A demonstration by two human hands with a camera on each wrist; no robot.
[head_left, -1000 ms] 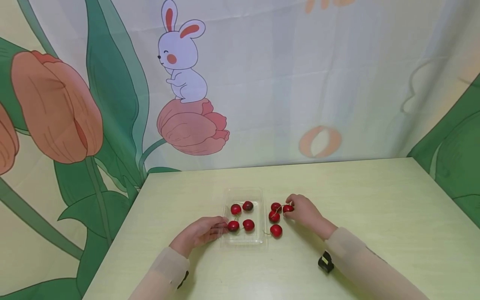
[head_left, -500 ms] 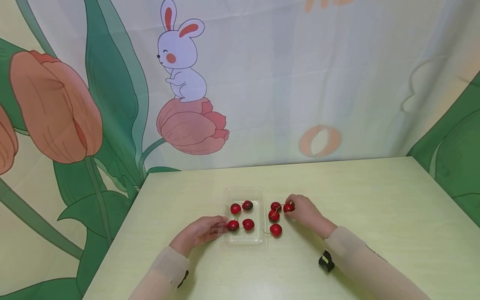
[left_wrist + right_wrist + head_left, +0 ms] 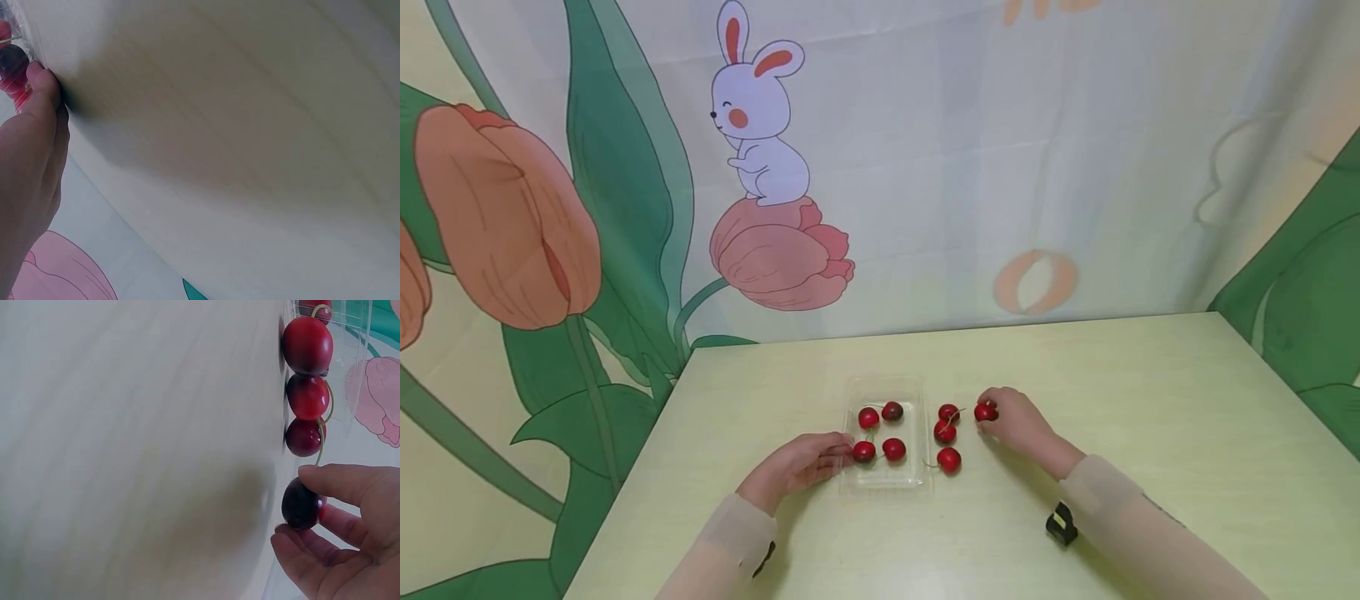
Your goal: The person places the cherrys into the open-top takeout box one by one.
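In the head view a clear plastic box (image 3: 886,482) holds several red cherries, one of them a dark red cherry (image 3: 864,452) near its left side. My left hand (image 3: 801,468) touches the box's left edge, its fingers fairly straight. The left wrist view shows those fingertips (image 3: 39,76) right at the plastic rim. To the right of the box, my right hand (image 3: 1018,421) pinches a cherry (image 3: 302,504) between thumb and fingers. Three loose cherries lie between that hand and the box: a front cherry (image 3: 949,461), a middle cherry (image 3: 945,432) and a back cherry (image 3: 949,413).
The pale wooden table (image 3: 1112,383) runs back to a printed cloth (image 3: 925,167) with a rabbit and tulips. Thin stems stick out from the loose cherries. A black strap piece (image 3: 1062,525) shows beneath the right sleeve.
My right hand has shifted slightly to the right with its cherry, away from the loose cherries. The left hand and the box stay in place.
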